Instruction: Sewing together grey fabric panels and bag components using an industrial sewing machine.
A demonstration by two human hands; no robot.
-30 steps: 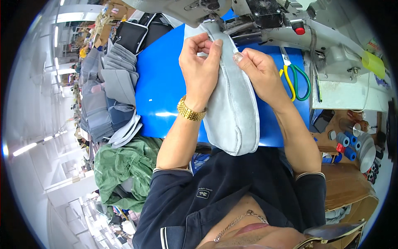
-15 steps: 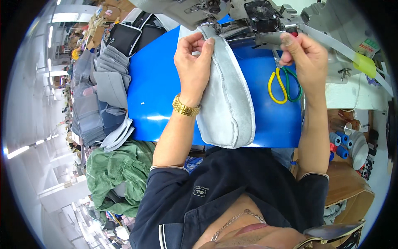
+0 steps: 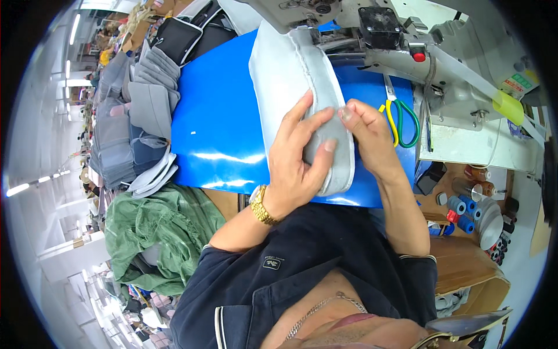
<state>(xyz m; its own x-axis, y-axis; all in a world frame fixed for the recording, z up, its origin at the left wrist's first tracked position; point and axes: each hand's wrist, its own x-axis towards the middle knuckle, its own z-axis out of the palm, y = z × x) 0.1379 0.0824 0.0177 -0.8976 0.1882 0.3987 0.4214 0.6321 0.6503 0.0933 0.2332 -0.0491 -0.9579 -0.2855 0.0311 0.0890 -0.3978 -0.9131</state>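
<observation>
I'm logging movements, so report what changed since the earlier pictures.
The left hand let go its pinch near the sewing machine and moved down toward the body, now lying spread on the light grey piece. The right hand, raised by the red button a moment ago, is back down at the piece's right edge. The scissors and grey stack stayed put.

Panel stacks [image 3: 150,107] sit left of the fabric piece [image 3: 283,75], scissors [image 3: 391,93] right of it on the table [image 3: 215,119]

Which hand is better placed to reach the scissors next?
Likely the right hand: it's at the right edge of the grey fabric, nearer the scissors; the left hand lies farther away.
</observation>
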